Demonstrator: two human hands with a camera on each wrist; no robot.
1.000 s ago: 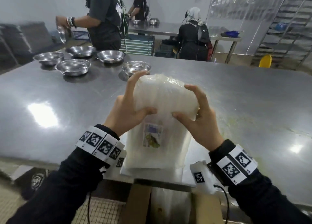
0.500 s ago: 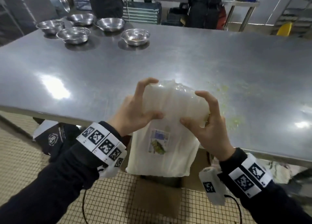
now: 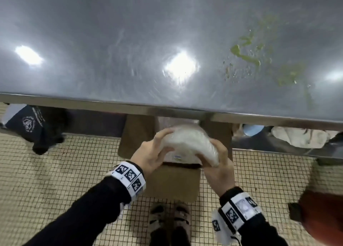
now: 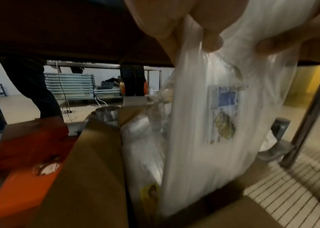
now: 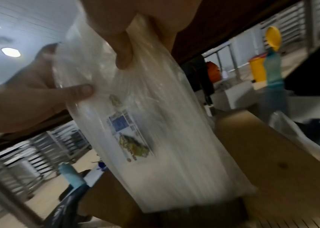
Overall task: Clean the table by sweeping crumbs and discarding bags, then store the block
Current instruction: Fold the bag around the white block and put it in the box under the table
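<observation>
The block (image 3: pixel 187 140) is a white plastic-wrapped pack with a blue and green label. Both hands hold it by its top end just below the table's front edge. My left hand (image 3: pixel 150 153) grips the left side and my right hand (image 3: pixel 219 164) the right. In the left wrist view the block (image 4: pixel 223 123) hangs upright with its lower end inside an open cardboard box (image 4: pixel 89 177), beside another wrapped pack (image 4: pixel 143 146). In the right wrist view the block (image 5: pixel 155 138) is blurred, its bottom within the box (image 5: pixel 262 162). Green crumbs and smears (image 3: pixel 246 54) lie on the steel table (image 3: pixel 130 41).
The cardboard box (image 3: pixel 172 184) stands on the tiled floor under the table edge, by my sandalled feet (image 3: pixel 170 219). A black bag (image 3: pixel 37 125) lies under the table at left, cloth (image 3: pixel 297 136) at right. A red object (image 3: pixel 323 218) is at the right edge.
Both hands carried the block off the tabletop, over the front edge and down into the box. The head view tilted down to the floor.
</observation>
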